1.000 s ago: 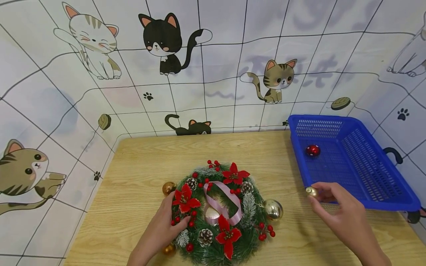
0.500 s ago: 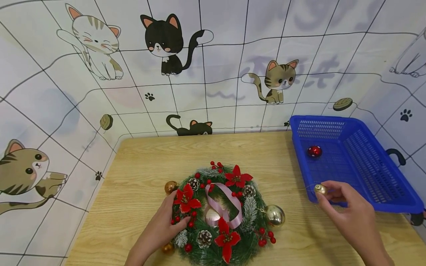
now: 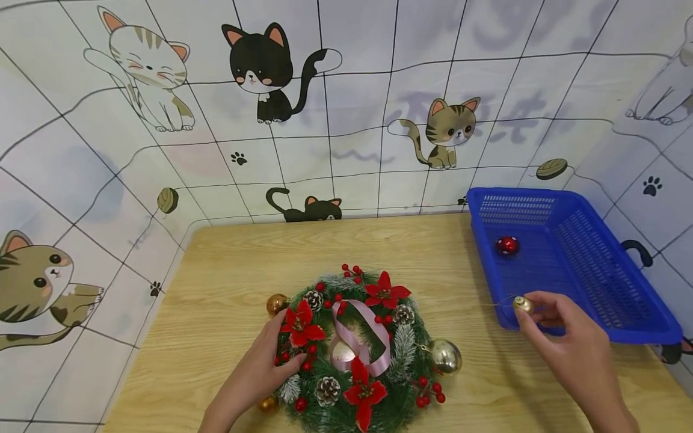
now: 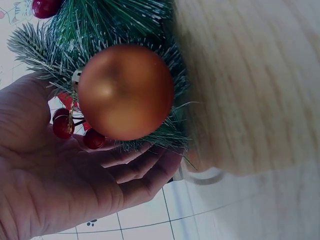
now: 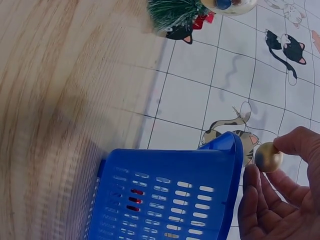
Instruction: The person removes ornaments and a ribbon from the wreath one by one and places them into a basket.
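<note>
A green Christmas wreath [image 3: 397,394] with red poinsettias, pinecones and berries lies on the table. My left hand [image 3: 260,364] grips its left side, thumb over the top. An orange-gold bauble [image 4: 125,92] hangs beside that palm in the left wrist view. Between thumb and fingertips, my right hand [image 3: 568,346] pinches a small gold bauble [image 3: 523,305] by the near left corner of a blue basket [image 3: 484,270]. A thin hanging loop trails left from the bauble's cap. In the right wrist view the same gold ball [image 5: 268,157] shows just beyond the basket rim.
A red bauble with white dots [image 3: 507,245] lies inside the basket. A shiny pale-gold bauble [image 3: 446,357] sits at the wreath's right edge, and a copper one [image 3: 277,304] at its upper left. Pink ribbon [image 3: 373,319] curls over the wreath's centre. A cat-print wall [image 3: 357,120] stands behind the wooden table.
My right hand has shifted slightly right with the small gold bauble, whose loop now stretches out leftward. My left hand still grips the wreath, which has turned very slightly.
</note>
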Available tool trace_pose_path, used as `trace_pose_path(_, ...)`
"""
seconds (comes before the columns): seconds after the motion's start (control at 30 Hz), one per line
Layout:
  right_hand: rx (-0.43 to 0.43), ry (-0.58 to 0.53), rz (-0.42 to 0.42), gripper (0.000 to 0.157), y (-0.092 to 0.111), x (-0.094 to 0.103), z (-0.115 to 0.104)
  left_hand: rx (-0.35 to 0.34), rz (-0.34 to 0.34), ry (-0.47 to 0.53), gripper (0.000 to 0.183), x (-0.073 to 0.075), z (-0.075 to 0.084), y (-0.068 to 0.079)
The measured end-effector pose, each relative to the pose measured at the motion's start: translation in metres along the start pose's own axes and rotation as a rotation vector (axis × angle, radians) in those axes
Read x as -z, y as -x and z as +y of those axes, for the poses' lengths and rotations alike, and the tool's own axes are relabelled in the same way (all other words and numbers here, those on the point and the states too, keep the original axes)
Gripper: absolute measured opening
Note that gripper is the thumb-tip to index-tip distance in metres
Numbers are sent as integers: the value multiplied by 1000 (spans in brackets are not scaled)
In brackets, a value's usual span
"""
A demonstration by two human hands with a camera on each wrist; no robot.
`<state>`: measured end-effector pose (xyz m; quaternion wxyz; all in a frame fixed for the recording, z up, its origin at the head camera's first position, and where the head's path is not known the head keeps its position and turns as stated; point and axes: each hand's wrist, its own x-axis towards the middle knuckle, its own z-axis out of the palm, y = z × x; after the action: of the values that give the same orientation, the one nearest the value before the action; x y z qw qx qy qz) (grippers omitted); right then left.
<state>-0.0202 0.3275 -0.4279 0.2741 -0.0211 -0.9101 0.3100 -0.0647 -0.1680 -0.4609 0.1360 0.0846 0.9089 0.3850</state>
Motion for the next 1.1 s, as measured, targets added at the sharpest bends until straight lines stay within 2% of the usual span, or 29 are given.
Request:
trace_pose_path(0.47,-33,4,32,34,-2,6,6,-21,1,-1,96,6,-1,-2)
trace_pose_path(0.7,-100,38,9,34,-3,8,8,-28,-3,0,95,7,-3,-3)
trace_pose_path(1.1,-167,107,-24,36,-6,12,15,-45,-9,6,96,9,-4,-6)
